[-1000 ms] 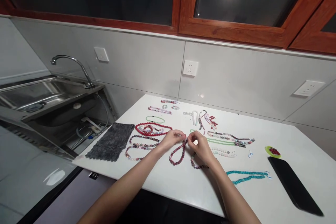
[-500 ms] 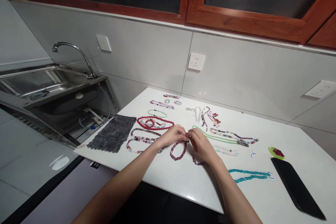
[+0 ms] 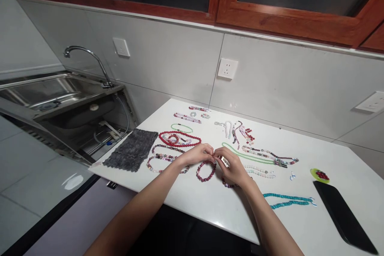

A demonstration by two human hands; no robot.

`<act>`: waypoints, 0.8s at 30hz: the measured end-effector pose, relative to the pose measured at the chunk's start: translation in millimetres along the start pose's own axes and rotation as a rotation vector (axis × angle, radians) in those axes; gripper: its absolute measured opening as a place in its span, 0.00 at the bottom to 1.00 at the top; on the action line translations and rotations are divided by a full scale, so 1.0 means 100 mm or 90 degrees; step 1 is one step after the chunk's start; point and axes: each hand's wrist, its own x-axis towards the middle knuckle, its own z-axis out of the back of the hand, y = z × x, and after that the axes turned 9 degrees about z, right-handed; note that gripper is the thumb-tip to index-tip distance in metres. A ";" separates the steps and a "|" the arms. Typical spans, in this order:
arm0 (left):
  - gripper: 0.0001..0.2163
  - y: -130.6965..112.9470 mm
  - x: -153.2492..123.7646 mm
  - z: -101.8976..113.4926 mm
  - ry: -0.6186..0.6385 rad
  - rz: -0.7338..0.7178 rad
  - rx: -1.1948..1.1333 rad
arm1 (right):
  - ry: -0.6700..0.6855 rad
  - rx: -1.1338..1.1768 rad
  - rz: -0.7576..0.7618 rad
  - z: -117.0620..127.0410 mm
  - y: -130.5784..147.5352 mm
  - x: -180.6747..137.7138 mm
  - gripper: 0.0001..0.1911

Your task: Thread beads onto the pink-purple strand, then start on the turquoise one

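My left hand [image 3: 198, 154] and my right hand [image 3: 230, 164] meet over the white table, fingers pinched close together. Between them is the upper end of a dark red bead bracelet [image 3: 205, 180], whose loop hangs down to the tabletop. The fingers cover the part they grip, so its string ends are hidden. Another dark bead strand [image 3: 229, 185] lies partly under my right hand. Left of my left wrist are a bright red bead necklace [image 3: 196, 139] and some multicoloured bead strands [image 3: 154, 170]. A long light green bead strand [image 3: 255, 159] runs beyond my right hand.
A dark grey cloth [image 3: 130, 151] covers the table's left end. At right lie turquoise beads [image 3: 288, 197], a black slab-like object [image 3: 343, 216] and a small green dish [image 3: 315, 173] with red beads. A metal sink [image 3: 60, 90] stands left, beyond a gap; a tiled wall [image 3: 168, 68] bounds the back.
The camera has turned slightly, so everything sits a little farther right in view. Both hands keep their pinch on the bracelet, with only small finger shifts.
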 end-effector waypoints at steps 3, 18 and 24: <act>0.08 -0.01 -0.01 0.02 0.032 0.002 0.004 | 0.004 0.014 -0.010 0.02 0.04 0.01 0.10; 0.08 0.01 -0.04 0.05 0.110 0.083 -0.041 | -0.005 0.017 -0.058 0.02 0.10 0.03 0.07; 0.11 0.09 0.02 0.05 0.073 0.074 -0.051 | -0.032 0.015 -0.096 0.00 0.07 0.02 0.06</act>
